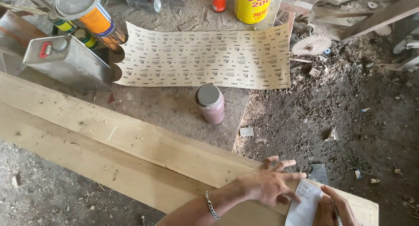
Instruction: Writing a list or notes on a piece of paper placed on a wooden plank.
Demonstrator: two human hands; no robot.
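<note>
A long pale wooden plank (pixel 131 152) lies flat and slants from 9 o'clock down to 5 o'clock. It makes a firm, smooth top to write on. A small white paper slip (pixel 303 204) lies on the plank's end at 5 o'clock.

The left hand (pixel 270 184) is wide open, with its fingers spread like a fan. The fingertips press on the plank and on the top edge of the paper slip, so the paper seems held still and cannot slide. A silver chain bracelet (pixel 211 205) sits on that wrist.

The right hand (pixel 334 208) is just beside it, at the bottom edge of the view. Its fingers are curled tight around a thin dark pen (pixel 336 210), and the hand rests on the paper. The pen tip is hard to see.

A wide tan sheet of sandpaper (pixel 205 60) lies spread flat at 12 o'clock, printed side up. A round pinkish-brown plastic jar with a grey lid (pixel 210 103) stands upright just below it, touching its lower edge.

A flat silver metal can with a red handle (pixel 65 60) lies at 10 o'clock, near an orange and white tin can (pixel 89 14). A yellow round tin (pixel 253 5) stands at 12 o'clock. A small round saw blade (pixel 310 45) lies at 1 o'clock on the dusty dirt floor (pixel 349 112), well apart from the hands.
</note>
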